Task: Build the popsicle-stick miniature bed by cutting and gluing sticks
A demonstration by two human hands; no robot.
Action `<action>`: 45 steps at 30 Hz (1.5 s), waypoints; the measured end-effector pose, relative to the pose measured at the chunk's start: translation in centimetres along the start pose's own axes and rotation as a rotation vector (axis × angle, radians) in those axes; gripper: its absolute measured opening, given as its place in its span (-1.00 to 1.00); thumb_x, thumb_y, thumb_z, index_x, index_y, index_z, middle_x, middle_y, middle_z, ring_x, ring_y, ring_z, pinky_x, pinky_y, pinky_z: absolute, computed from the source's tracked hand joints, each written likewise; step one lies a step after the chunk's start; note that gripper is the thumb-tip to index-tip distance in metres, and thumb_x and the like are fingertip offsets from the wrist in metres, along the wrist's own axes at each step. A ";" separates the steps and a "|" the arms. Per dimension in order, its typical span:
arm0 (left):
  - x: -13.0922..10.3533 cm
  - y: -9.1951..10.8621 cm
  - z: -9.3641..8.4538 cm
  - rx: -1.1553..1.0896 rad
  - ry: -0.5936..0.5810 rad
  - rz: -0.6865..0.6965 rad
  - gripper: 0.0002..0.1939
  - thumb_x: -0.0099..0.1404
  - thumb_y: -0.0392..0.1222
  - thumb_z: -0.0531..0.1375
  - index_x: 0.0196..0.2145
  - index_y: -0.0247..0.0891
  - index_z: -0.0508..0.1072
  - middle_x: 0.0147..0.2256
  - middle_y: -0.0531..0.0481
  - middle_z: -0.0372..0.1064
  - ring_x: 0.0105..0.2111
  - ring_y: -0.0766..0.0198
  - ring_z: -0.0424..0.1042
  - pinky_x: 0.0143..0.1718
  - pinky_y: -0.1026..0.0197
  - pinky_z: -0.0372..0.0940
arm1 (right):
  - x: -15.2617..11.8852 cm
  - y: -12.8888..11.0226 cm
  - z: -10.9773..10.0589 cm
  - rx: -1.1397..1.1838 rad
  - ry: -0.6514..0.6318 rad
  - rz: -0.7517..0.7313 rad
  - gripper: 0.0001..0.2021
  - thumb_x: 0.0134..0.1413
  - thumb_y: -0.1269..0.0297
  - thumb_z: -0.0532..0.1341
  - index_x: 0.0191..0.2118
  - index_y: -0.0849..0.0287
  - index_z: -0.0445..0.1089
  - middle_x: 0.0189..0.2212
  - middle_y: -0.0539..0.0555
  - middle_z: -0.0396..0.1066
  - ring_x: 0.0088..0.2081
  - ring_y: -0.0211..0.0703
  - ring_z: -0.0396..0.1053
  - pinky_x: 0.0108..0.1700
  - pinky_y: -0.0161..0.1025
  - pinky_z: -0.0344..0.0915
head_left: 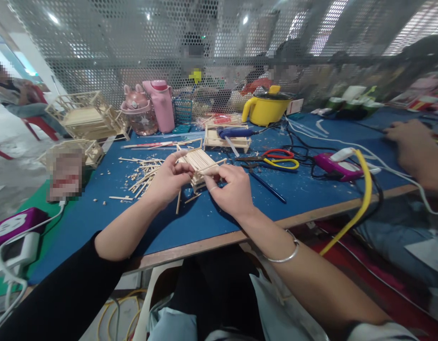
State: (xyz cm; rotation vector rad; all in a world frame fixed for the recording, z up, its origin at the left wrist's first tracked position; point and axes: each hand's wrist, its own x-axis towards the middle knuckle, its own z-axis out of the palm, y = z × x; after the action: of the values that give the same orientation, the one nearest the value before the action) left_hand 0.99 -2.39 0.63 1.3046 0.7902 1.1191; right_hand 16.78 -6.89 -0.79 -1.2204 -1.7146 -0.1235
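Observation:
A small model made of thin wooden sticks (196,160) rests on the blue table between my two hands. My left hand (171,177) has its fingers closed on the model's left and near side. With thumb and fingers my right hand (230,187) pinches a thin wooden stick (214,166) that lies across the model's near edge; whether it is fixed there I cannot tell. Loose sticks (144,177) lie in a pile left of my left hand. Another small stick frame (214,139) stands behind, with a blue glue gun (236,132) lying on it.
Scissors with red and yellow handles (281,161) and a blue pen-like tool (267,187) lie to the right. Beyond them is a purple power strip (336,166) with cables. A yellow pot (269,109) and pink flask (161,106) stand at the back. A co-worker's hand (411,142) is at far right.

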 end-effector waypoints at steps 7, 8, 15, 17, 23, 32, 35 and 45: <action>0.9 0.2 -1.3 0.101 0.100 0.009 -0.41 -0.12 -0.46 0.21 -0.07 -0.29 0.27 -0.43 0.09 0.39 -0.46 0.38 0.36 -0.37 0.28 0.19 | -0.3 0.5 -0.7 0.047 0.026 -0.026 -0.81 -0.07 0.48 0.11 -0.43 0.14 0.46 -0.52 -0.01 0.40 -0.43 -0.20 0.34 -0.30 -0.22 0.22; 1.1 0.2 -1.5 0.127 0.116 0.019 -0.45 -0.11 -0.47 0.20 -0.09 -0.30 0.30 -0.43 0.08 0.39 -0.47 0.39 0.35 -0.40 0.29 0.18 | -0.3 0.6 -0.6 0.057 0.029 -0.030 -0.80 -0.05 0.47 0.10 -0.41 0.14 0.47 -0.52 -0.01 0.40 -0.43 -0.19 0.35 -0.31 -0.22 0.24; 1.9 0.0 -2.3 0.180 0.198 0.015 -0.55 -0.07 -0.55 0.15 -0.18 -0.32 0.35 -0.47 0.12 0.38 -0.50 0.45 0.32 -0.44 0.34 0.19 | -0.4 0.7 -0.4 0.088 -0.008 -0.083 -0.74 -0.05 0.50 0.11 -0.34 0.12 0.52 -0.48 0.00 0.47 -0.39 -0.18 0.39 -0.27 -0.20 0.30; 2.0 -0.1 -2.4 0.191 0.196 0.024 -0.57 -0.06 -0.57 0.14 -0.18 -0.34 0.36 -0.47 0.12 0.38 -0.50 0.45 0.32 -0.44 0.34 0.19 | -0.4 0.7 -0.5 0.095 -0.016 -0.086 -0.75 -0.07 0.52 0.10 -0.42 0.12 0.51 -0.49 0.00 0.46 -0.38 -0.18 0.40 -0.27 -0.21 0.30; 2.1 -0.3 -2.5 0.241 0.187 0.036 -0.57 -0.03 -0.58 0.12 -0.17 -0.34 0.36 -0.45 0.11 0.37 -0.50 0.45 0.31 -0.42 0.33 0.18 | -0.5 0.6 -0.4 0.052 -0.009 -0.080 -0.73 -0.02 0.49 0.11 -0.31 0.11 0.54 -0.44 0.00 0.50 -0.36 -0.17 0.42 -0.27 -0.21 0.30; 1.9 -0.5 -2.2 0.278 0.161 0.040 -0.56 0.00 -0.57 0.10 -0.14 -0.34 0.36 -0.42 0.07 0.36 -0.48 0.44 0.29 -0.41 0.32 0.14 | -0.5 0.5 -0.6 0.031 0.003 -0.107 -0.74 -0.09 0.53 0.08 -0.51 0.14 0.49 -0.53 0.00 0.45 -0.40 -0.18 0.40 -0.27 -0.20 0.25; 1.9 -0.5 -2.2 0.283 0.153 0.041 -0.56 -0.01 -0.56 0.10 -0.14 -0.35 0.35 -0.41 0.08 0.36 -0.49 0.44 0.28 -0.42 0.31 0.14 | -0.5 0.4 -0.4 -0.002 0.025 -0.123 -0.76 -0.02 0.49 0.11 -0.39 0.13 0.53 -0.51 0.00 0.46 -0.41 -0.20 0.40 -0.29 -0.22 0.25; 0.5 -0.3 -1.2 0.523 0.094 0.274 -0.42 0.08 -0.42 0.09 0.09 -0.35 0.21 -0.39 0.05 0.40 -0.44 0.38 0.34 -0.32 0.25 0.22 | -0.1 0.4 0.5 -0.183 0.056 -0.203 -0.87 0.10 0.30 0.23 -0.32 0.15 0.54 -0.49 0.00 0.52 -0.42 -0.22 0.42 -0.28 -0.23 0.16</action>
State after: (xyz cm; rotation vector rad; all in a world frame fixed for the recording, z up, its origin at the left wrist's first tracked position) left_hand 0.07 -1.49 0.19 1.8488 1.0414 1.2426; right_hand 16.77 -6.48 -1.35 -1.1595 -1.8054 -0.4402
